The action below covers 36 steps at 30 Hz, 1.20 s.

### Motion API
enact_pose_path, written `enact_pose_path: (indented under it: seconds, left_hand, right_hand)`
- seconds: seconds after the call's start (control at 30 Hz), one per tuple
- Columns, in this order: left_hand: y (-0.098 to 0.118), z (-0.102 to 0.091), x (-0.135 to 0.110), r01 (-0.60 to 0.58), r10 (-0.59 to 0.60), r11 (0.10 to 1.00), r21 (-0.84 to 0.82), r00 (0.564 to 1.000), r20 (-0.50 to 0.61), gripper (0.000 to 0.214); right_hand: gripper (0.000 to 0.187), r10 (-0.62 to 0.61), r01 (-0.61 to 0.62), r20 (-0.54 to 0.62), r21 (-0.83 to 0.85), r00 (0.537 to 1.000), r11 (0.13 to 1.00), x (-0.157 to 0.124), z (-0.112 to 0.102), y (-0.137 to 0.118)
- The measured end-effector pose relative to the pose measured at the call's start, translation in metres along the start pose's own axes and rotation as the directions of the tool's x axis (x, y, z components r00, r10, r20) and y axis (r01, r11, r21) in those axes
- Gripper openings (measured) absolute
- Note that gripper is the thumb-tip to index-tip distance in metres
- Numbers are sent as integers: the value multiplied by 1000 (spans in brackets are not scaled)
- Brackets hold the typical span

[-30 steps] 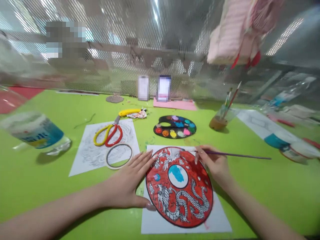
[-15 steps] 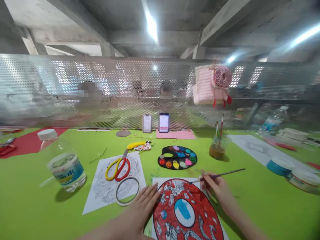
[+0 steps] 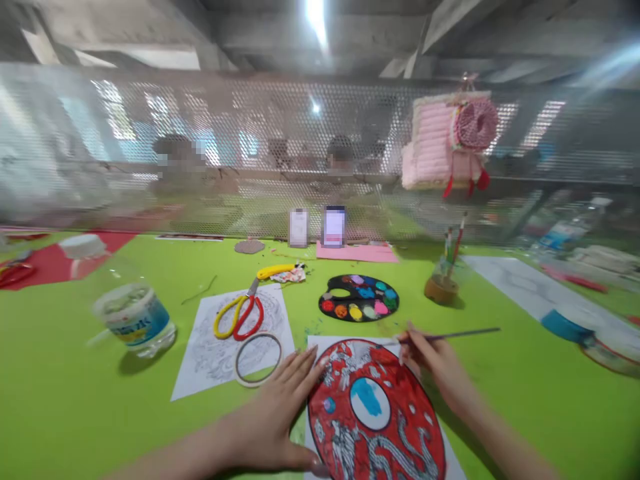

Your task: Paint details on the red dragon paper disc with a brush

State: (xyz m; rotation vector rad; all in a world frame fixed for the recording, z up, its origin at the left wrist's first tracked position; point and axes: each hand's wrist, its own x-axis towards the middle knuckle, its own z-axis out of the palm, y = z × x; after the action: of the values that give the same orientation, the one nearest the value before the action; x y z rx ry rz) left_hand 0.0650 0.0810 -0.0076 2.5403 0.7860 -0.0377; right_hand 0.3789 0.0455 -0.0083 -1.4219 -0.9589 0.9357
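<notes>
A paper with a round dragon drawing (image 3: 415, 407), painted mostly red with a blue-streaked white centre, lies in front of me. My left hand (image 3: 280, 410) rests on its left edge, fingers stretched out and thumb low on the sheet. In my right hand (image 3: 433, 363) is a thin paintbrush (image 3: 467, 332), pinched between the fingers. Its handle points right and its tip is over the upper right edge of the circle; whether it touches, I cannot tell. Beyond the drawing sits a black paint palette (image 3: 327, 287) with several colours in its wells.
Left of the drawing, scissors (image 3: 239, 319) and a tape roll (image 3: 239, 373) lie on a printed sheet (image 3: 193, 380). A water bottle (image 3: 135, 320) stands farther left. Brushes stand in a jar (image 3: 441, 289) at right, near blue tape (image 3: 565, 328). Two phones (image 3: 334, 227) lean against the mesh partition (image 3: 240, 193).
The camera view has tilted down, so everything sits higher in the picture. My right hand still holds the paintbrush near the circle's upper right edge, and my left hand stays on the paper.
</notes>
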Motion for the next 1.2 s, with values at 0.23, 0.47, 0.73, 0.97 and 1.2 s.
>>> enact_pose_path:
  seconds: [0.23, 0.47, 0.73, 0.97, 1.2]
  left_hand:
    - [-8, 7, 1, -72, 79, 995, 74, 992, -100, 112]
    - [-12, 11, 2, -89, 116, 982, 168, 980, -161, 113]
    - [-18, 18, 1, -84, 112, 982, 171, 980, -162, 113]
    - [-15, 12, 2, -97, 124, 980, 172, 980, -158, 111]
    - [-18, 17, 1, -116, 158, 972, 203, 966, -204, 109]
  right_hand:
    - [43, -120, 118, 6, -211, 993, 970, 44, 1, -47]
    - [29, -161, 157, 28, -441, 986, 883, 119, 25, -62]
    - [30, -70, 100, 73, -592, 995, 799, 150, 30, -37]
    - [30, -55, 100, 91, -626, 994, 774, 149, 34, -33]
    - [29, -56, 110, 104, -644, 993, 757, 151, 38, -29]
